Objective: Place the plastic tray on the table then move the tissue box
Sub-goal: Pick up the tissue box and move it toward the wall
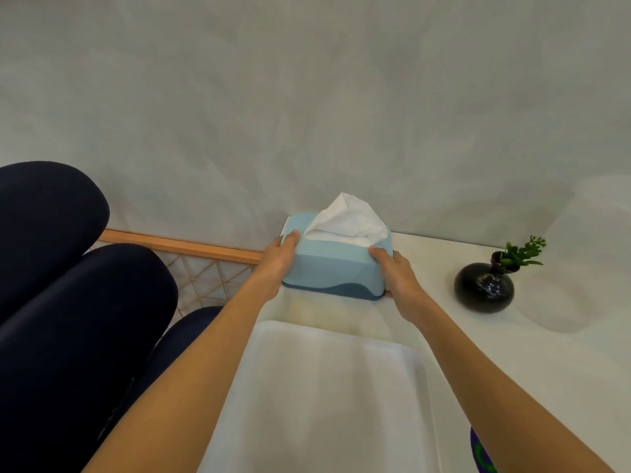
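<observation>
A light blue tissue box [333,271] with a darker blue base and a white tissue sticking out of its top stands at the far end of the white table [512,353], close to the wall. My left hand [280,264] grips its left end and my right hand [397,278] grips its right end. A white plastic tray [324,387] lies flat on the table just in front of the box, between my forearms.
A round black vase [483,285] with a small green plant stands to the right of the box. Dark navy cushions [68,285] and a wooden lattice frame [205,264] lie left of the table. A grey wall rises behind.
</observation>
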